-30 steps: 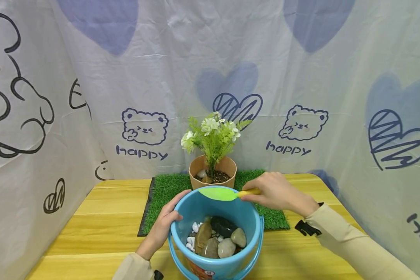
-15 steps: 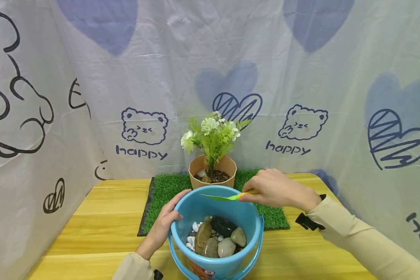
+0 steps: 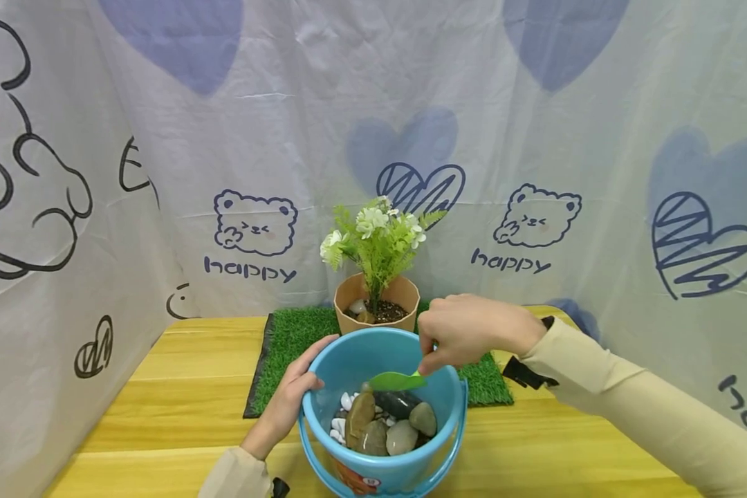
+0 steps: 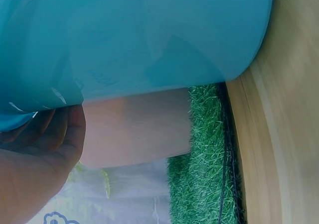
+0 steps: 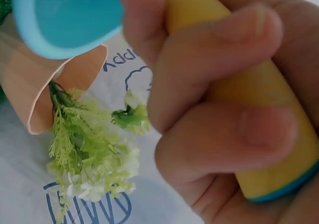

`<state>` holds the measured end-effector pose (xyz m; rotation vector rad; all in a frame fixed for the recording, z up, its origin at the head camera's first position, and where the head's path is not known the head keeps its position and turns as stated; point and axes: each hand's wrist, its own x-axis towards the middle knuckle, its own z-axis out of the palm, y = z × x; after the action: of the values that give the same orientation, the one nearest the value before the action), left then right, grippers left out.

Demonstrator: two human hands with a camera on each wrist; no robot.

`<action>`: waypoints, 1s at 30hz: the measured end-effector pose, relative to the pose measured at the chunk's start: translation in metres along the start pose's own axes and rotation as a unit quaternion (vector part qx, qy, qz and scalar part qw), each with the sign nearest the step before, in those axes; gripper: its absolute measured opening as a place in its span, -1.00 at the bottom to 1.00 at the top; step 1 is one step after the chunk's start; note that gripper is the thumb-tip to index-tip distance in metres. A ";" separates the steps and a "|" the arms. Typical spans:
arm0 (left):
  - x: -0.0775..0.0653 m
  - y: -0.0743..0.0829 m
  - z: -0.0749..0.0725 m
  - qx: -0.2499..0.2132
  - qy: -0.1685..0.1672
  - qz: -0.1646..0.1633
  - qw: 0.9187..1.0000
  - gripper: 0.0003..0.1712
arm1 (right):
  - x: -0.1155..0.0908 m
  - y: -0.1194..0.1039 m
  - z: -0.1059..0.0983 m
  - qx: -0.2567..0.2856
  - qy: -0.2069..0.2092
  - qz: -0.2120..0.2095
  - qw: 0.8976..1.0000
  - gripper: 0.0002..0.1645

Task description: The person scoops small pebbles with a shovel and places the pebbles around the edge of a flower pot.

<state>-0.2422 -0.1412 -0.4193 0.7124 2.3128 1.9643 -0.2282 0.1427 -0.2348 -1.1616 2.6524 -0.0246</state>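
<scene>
A light-blue bucket (image 3: 357, 356) stands at the front of the table with wet stones inside. Among them are a long brown stone (image 3: 360, 423), a black stone (image 3: 404, 405), greyish stones (image 3: 401, 437) and small white pebbles (image 3: 339, 425). My left hand (image 3: 292, 391) grips the bucket's left rim, thumb over the edge; in the left wrist view its fingers lie against the outer wall. My right hand (image 3: 467, 332) holds a small trowel, its green blade (image 3: 395, 380) inside the bucket close over the black stone. In the right wrist view the fingers curl round the yellow handle (image 5: 264, 87).
Right behind the bucket, an orange-tan pot (image 3: 376, 325) holds a plant (image 3: 380, 238) with white flowers. The pot stands on a green turf mat (image 3: 286, 346) on the wooden table (image 3: 162, 401). A printed curtain (image 3: 324, 104) encloses the back and sides.
My right hand has tipped and moved left and down, bringing the trowel blade from rim height down into the bucket. The left hand stays on the rim.
</scene>
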 end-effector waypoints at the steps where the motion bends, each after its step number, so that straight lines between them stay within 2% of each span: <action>1: 0.000 0.000 0.000 -0.001 0.000 0.001 1.000 -0.17 | 0.001 -0.001 -0.002 0.009 -0.017 0.008 1.000 -0.74; 6: 0.001 0.000 0.000 0.000 -0.004 0.004 1.000 -0.17 | 0.005 -0.002 -0.009 0.043 -0.094 0.041 0.994 -0.66; 12: 0.002 0.000 0.000 -0.001 -0.002 0.004 1.000 -0.17 | 0.011 -0.003 -0.019 0.032 -0.155 0.085 0.984 -0.56; 15: 0.001 0.001 0.000 -0.005 0.000 0.001 1.000 -0.17 | 0.018 -0.004 -0.020 0.026 -0.176 0.108 0.978 -0.56; 22: -0.001 0.000 0.003 -0.009 0.008 -0.013 1.000 -0.17 | 0.032 -0.010 -0.018 0.005 -0.218 0.126 0.968 -0.65; 30: -0.001 0.001 0.002 -0.012 0.010 -0.010 1.000 -0.17 | 0.039 -0.018 -0.017 -0.005 -0.230 0.147 0.962 -0.67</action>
<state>-0.2403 -0.1401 -0.4193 0.6683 2.2953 1.9957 -0.2443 0.1008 -0.2246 -0.6586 2.3707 0.2773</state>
